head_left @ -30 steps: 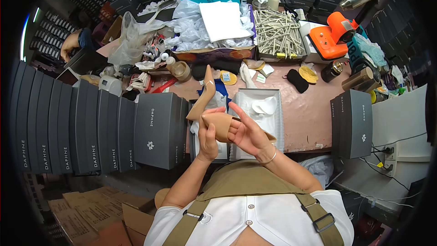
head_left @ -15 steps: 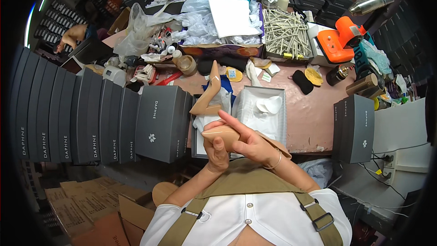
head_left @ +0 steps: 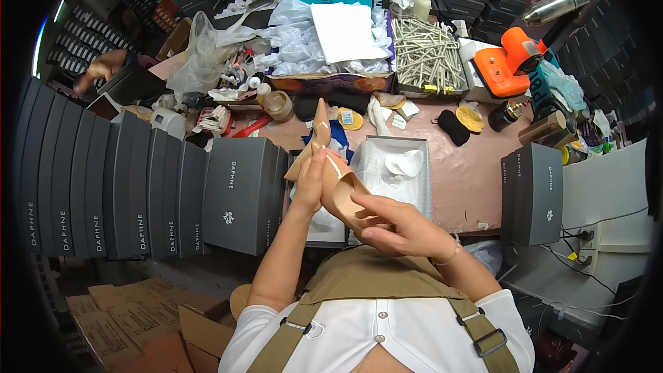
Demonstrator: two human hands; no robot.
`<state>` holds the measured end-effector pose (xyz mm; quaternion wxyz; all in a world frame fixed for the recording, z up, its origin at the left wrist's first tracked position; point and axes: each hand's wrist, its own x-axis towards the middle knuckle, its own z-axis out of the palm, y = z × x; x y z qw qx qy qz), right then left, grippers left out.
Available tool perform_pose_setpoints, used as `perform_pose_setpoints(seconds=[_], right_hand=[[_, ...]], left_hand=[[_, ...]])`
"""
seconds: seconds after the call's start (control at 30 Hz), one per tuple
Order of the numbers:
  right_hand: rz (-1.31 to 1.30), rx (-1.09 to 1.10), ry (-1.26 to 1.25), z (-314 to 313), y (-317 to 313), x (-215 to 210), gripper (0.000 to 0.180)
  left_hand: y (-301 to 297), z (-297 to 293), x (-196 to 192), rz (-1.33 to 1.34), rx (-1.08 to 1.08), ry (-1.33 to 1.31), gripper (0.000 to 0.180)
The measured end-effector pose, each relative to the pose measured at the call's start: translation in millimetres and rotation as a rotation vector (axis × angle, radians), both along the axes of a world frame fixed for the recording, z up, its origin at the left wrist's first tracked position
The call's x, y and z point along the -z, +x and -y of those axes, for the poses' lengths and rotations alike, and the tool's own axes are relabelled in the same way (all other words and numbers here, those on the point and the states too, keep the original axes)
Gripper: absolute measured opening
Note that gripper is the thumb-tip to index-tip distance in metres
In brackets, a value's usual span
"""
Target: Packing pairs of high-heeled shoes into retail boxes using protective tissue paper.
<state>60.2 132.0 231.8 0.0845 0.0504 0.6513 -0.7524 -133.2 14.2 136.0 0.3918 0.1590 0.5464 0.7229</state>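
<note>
My left hand (head_left: 309,183) is closed around the front of a beige pointed high-heeled shoe (head_left: 337,190), its opening turned up toward me. My right hand (head_left: 407,229) has its fingers stretched out at the shoe's back rim, the index fingertip at the opening; the heel is mostly hidden behind this hand. Beyond my left hand lies a second beige shoe (head_left: 320,128), toe pointing away, partly covered by the hand and the first shoe. Under my hands is a grey box (head_left: 330,235). Right of it stands an open box part (head_left: 426,186) lined with white paper, holding white pads (head_left: 404,163).
Grey shoeboxes (head_left: 238,197) stand in a row at left, more (head_left: 539,193) at right. Along the back are a carton of crumpled tissue (head_left: 297,83), a tray of pale sticks (head_left: 428,55) and an orange device (head_left: 501,72). Black and yellow pads (head_left: 452,128) lie on the pink tabletop.
The held shoe has turned from sole-side up to opening up. My left hand has shifted up around its front; my right hand has moved to its back rim.
</note>
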Motion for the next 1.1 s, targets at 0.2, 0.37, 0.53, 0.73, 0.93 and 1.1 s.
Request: perform_pose_setpoints(seconds=[0.2,0.37,0.53,0.73,0.93,1.1], right_hand=[[-0.129,-0.023,0.768,-3.7,-28.8,84.2,0.047],[0.085,-0.026,1.079,12.5,-66.1,103.9,0.046],[0.021,0.108,1.074,22.0,-65.6,121.6,0.041],[-0.028,0.261,1.124,24.7,-40.1,128.8,0.032],[-0.004,0.424,0.288,-3.6,6.9,141.8,0.028],[-0.033,0.458,1.468,-69.8,-16.6,192.9,0.022]], left_hand=[[-4.1,-10.1,37.7,0.269,0.165,-0.125,0.040],[11.9,-10.5,48.4,0.382,0.097,-0.207,0.047],[13.4,7.1,68.4,0.178,-0.031,-0.285,0.041],[57.1,4.6,17.7,0.256,0.043,-0.133,0.040],[96.2,20.1,23.0,0.723,-0.127,-0.086,0.044],[53.3,23.5,36.9,0.827,-0.027,0.038,0.048]])
